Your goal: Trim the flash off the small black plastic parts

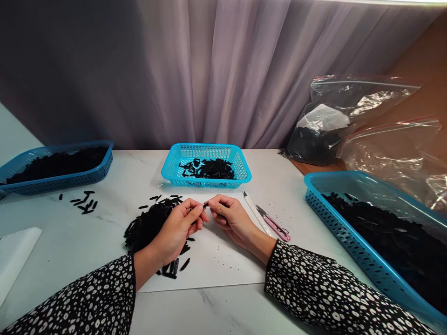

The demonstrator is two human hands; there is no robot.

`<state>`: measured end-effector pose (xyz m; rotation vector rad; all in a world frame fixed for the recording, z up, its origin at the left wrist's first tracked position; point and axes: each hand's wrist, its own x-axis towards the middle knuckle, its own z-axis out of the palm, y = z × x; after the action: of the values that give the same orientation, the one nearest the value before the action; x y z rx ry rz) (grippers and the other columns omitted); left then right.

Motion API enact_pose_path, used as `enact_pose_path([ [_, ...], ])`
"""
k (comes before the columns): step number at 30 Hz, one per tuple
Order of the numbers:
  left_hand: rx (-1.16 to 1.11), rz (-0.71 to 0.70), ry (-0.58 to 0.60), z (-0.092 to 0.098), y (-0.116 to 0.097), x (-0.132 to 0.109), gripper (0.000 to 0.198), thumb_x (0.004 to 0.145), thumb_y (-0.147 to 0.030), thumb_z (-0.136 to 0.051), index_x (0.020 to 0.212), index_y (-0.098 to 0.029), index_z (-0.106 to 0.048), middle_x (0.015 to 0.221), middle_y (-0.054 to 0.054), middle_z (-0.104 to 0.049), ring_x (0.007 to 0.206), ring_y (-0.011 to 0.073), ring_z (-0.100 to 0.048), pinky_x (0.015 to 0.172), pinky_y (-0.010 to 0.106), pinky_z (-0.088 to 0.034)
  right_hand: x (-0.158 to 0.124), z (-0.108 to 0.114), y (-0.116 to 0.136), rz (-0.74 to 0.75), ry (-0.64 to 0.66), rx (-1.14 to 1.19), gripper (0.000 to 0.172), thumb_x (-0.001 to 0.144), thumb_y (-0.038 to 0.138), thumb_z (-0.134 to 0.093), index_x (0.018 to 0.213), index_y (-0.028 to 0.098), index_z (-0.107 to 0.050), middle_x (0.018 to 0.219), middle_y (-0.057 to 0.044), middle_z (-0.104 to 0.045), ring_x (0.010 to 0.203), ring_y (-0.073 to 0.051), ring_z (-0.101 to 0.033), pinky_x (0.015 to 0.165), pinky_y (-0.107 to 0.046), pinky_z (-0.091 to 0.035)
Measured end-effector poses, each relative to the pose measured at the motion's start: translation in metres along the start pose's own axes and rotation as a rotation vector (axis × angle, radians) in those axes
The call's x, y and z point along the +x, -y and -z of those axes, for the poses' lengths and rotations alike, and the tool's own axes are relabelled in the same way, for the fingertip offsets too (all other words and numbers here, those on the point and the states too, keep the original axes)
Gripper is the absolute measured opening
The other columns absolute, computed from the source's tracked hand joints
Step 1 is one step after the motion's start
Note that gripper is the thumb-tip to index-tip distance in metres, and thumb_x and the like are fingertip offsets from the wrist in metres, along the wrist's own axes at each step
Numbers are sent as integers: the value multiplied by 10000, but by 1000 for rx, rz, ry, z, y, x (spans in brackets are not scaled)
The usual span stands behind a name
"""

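Observation:
My left hand (183, 225) and my right hand (232, 218) meet over a white sheet (223, 265). Between their fingertips they pinch a small black piece (206, 204), mostly covered by the fingers; its exact kind cannot be made out. Both hands are closed. Under and beside my left hand lies a heap of slim black pieces (148, 228), with a black frame-like piece (171, 269) at its near edge. To the right of my right hand rest pink-handled thread snips (274, 224) and a white craft knife (257, 213).
A blue basket (206, 183) holding black pieces stands at the back. More blue baskets with black pieces flank the table, one at left (70, 173) and a large one at right (344, 246). Plastic bags (316, 139) lean at back right. Several loose pieces (85, 202) lie at left.

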<state>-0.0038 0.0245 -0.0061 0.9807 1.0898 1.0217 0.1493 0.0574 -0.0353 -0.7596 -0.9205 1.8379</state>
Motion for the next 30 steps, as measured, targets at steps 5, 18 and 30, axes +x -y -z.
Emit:
enact_pose_path([
  [5,-91,6,-74,-1,-2,0,106,784,-200,-613,875,-156,-644,781,34,-657,654,109,-508,588,233,-357,2,4,-1,-15,-26,20,370,633,394,-878,844,137,-715,567,66,-462,433,-27,-270,385,-201,-82],
  [18,31,-103,-93,4,7,5,168,788,-299,-673,859,-155,-624,592,-17,-614,497,72,-409,534,221,-313,1,1,2,17,-13,31,339,658,371,-851,876,147,-720,547,60,-508,418,-34,-280,371,-199,-85],
  [30,-32,-79,-61,1,4,0,395,732,-481,-774,853,-192,-533,616,-8,-674,465,62,-453,495,194,-293,-2,-2,-5,51,102,-188,318,755,438,-764,741,176,-585,569,40,-577,413,-52,-309,392,-208,-157],
])
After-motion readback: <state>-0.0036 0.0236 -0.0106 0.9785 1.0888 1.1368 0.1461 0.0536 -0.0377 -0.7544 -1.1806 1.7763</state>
